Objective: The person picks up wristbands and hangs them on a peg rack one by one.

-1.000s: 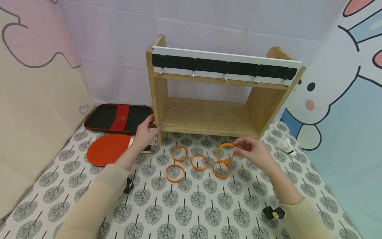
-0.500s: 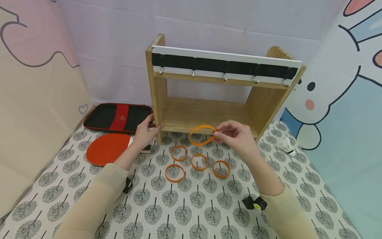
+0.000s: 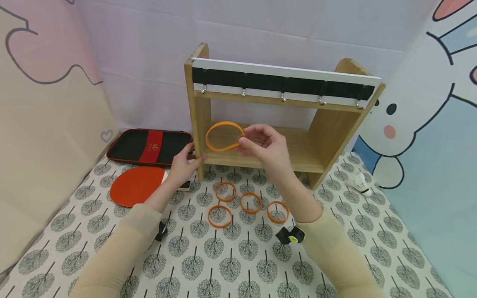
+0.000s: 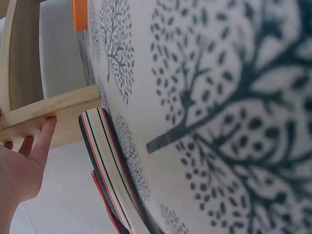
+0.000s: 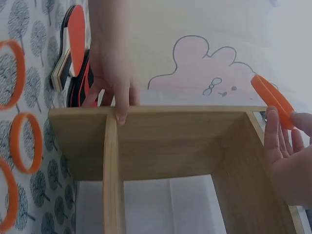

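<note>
My left hand [image 3: 182, 167] holds the left side panel of a small wooden shelf [image 3: 298, 145], its thumb at the front edge and its fingers on the outer side. My right hand [image 3: 266, 149] pinches one edge of an orange wristband [image 3: 225, 123], which is raised in front of the shelf's opening, below the hooks. In the right wrist view this wristband [image 5: 273, 101] appears edge-on between thumb and fingers. A white-and-black strip [image 3: 302, 82] along the shelf's upper front bears several bare metal hooks [image 3: 283, 98]. Several more orange wristbands [image 3: 220, 226] lie flat on the tree-patterned cloth.
A red table tennis paddle [image 3: 136, 186] lies left of the shelf, in front of a black case [image 3: 126, 145] with a red band. On the right, a white shuttlecock [image 3: 360, 185] rests on the cloth. Printed fabric hangs around the back and sides.
My right hand has lifted the orange wristband off the cloth and carried it up and left to the front of the shelf. My left hand has stayed on the side panel.
</note>
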A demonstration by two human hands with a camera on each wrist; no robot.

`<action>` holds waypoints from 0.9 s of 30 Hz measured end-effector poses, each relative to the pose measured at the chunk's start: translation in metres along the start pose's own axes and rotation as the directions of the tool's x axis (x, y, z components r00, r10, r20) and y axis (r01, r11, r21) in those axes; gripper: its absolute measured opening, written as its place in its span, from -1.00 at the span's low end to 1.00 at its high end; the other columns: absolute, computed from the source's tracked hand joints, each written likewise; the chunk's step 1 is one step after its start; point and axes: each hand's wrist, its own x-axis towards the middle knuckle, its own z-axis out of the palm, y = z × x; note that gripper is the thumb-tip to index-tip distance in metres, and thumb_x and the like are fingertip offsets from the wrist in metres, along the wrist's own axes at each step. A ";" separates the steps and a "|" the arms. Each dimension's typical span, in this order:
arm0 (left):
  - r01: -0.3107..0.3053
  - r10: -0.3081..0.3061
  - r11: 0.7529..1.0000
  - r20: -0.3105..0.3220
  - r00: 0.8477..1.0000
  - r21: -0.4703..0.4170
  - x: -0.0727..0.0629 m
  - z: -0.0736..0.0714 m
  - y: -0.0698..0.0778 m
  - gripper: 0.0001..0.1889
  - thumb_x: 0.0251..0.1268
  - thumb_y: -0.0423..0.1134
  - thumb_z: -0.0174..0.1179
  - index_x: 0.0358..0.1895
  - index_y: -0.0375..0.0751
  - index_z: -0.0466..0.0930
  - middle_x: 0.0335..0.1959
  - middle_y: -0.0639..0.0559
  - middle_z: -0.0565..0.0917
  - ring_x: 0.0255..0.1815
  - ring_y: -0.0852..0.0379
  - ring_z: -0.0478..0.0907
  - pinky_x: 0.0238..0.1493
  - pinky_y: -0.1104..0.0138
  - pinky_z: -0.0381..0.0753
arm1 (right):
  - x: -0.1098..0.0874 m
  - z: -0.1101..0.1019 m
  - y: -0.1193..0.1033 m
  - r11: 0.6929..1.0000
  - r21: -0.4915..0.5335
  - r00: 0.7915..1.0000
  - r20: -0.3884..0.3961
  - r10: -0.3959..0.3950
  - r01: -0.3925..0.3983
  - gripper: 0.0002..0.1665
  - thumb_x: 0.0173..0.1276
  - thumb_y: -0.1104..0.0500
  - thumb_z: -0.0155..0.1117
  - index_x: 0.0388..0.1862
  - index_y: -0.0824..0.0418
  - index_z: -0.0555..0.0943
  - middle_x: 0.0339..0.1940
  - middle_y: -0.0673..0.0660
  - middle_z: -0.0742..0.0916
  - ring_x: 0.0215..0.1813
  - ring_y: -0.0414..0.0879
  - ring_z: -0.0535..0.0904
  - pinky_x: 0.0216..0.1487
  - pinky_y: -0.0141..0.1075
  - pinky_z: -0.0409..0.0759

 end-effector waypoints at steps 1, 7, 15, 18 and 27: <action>0.002 -0.002 1.000 -0.002 1.000 0.005 0.000 0.000 0.000 -0.41 0.28 -0.15 0.21 0.35 -0.16 0.28 0.14 -0.23 0.51 0.02 -0.13 0.60 -0.19 0.09 0.68 | 0.003 0.004 0.001 1.000 0.015 1.000 -0.001 -0.012 0.012 -0.74 0.21 0.33 0.34 -0.12 0.32 0.55 -0.27 0.20 0.69 -0.30 0.05 0.72 -0.17 0.01 0.66; -0.001 0.001 1.000 -0.005 1.000 0.000 0.000 0.001 -0.001 -0.41 0.28 -0.16 0.21 0.35 -0.18 0.28 0.13 -0.24 0.52 0.02 -0.15 0.60 -0.18 0.08 0.68 | 0.020 0.027 0.004 0.982 0.162 0.993 -0.085 -0.080 0.093 -0.78 0.23 0.38 0.29 -0.13 0.32 0.55 -0.26 0.27 0.67 -0.31 0.06 0.72 -0.20 -0.12 0.70; 0.008 -0.008 1.000 0.010 1.000 -0.011 0.001 0.002 0.001 -0.41 0.28 -0.15 0.21 0.35 -0.16 0.28 0.15 -0.23 0.50 0.04 -0.15 0.59 -0.18 0.09 0.68 | 0.043 0.051 0.007 0.938 0.310 0.978 -0.183 -0.100 0.154 -0.78 0.26 0.42 0.25 -0.11 0.38 0.53 -0.30 0.20 0.67 -0.30 0.00 0.73 -0.19 -0.17 0.70; 0.005 -0.005 1.000 0.014 1.000 -0.011 0.001 0.003 0.001 -0.41 0.28 -0.15 0.21 0.35 -0.16 0.27 0.16 -0.24 0.50 0.04 -0.16 0.59 -0.17 0.07 0.68 | 0.050 0.057 0.011 0.929 0.341 0.977 -0.197 -0.081 0.146 -0.79 0.25 0.44 0.23 -0.12 0.39 0.52 -0.33 0.17 0.67 -0.32 -0.01 0.72 -0.21 -0.19 0.70; 0.008 -0.008 1.000 0.003 1.000 -0.007 0.000 0.001 -0.002 -0.41 0.29 -0.14 0.20 0.36 -0.13 0.27 0.17 -0.23 0.49 0.04 -0.17 0.58 -0.18 0.07 0.68 | 0.057 0.062 0.031 0.934 0.339 0.979 -0.201 -0.043 0.111 -0.81 0.25 0.43 0.24 -0.17 0.28 0.53 -0.32 0.14 0.66 -0.33 -0.04 0.71 -0.23 -0.25 0.70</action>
